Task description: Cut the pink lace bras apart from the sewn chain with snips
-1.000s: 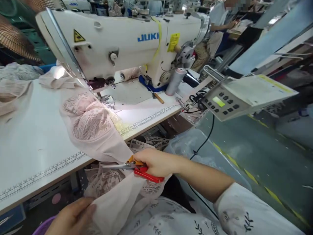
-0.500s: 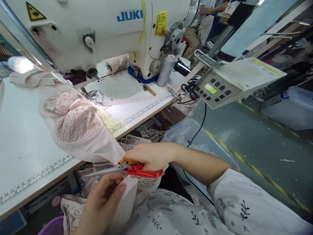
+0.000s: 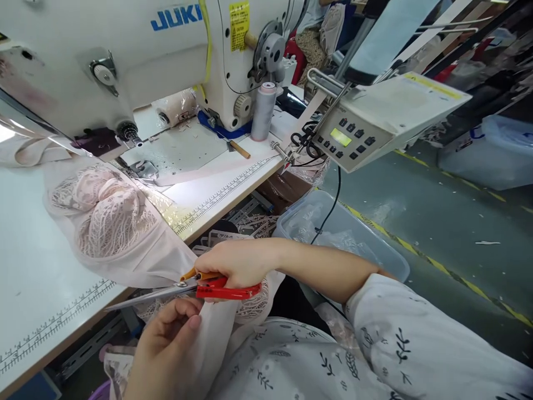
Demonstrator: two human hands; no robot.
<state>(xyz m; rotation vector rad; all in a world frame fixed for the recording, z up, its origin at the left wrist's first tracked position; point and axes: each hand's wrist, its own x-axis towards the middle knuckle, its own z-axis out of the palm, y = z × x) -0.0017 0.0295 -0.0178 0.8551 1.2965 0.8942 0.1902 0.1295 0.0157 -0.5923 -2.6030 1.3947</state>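
My right hand [image 3: 239, 261] grips a pair of scissors [image 3: 195, 289] with red and orange handles; the blades point left, just below the table edge. My left hand [image 3: 166, 350] is closed on a strip of pale pink fabric [image 3: 214, 333] right under the blades. That fabric runs up to a pink lace garment [image 3: 108, 216] lying on the white sewing table [image 3: 33, 278], in front of the white JUKI sewing machine [image 3: 125, 50].
A grey thread cone [image 3: 264, 111] stands by the machine. A control panel [image 3: 362, 128] juts out on the right. Below it sits a clear plastic bin [image 3: 333, 233]. Lace scraps hang under the table. A green floor with a yellow line lies right.
My left hand has risen from low left to the fabric just under the scissors. The view has swung left and down, and the scissor blades have slid further left.
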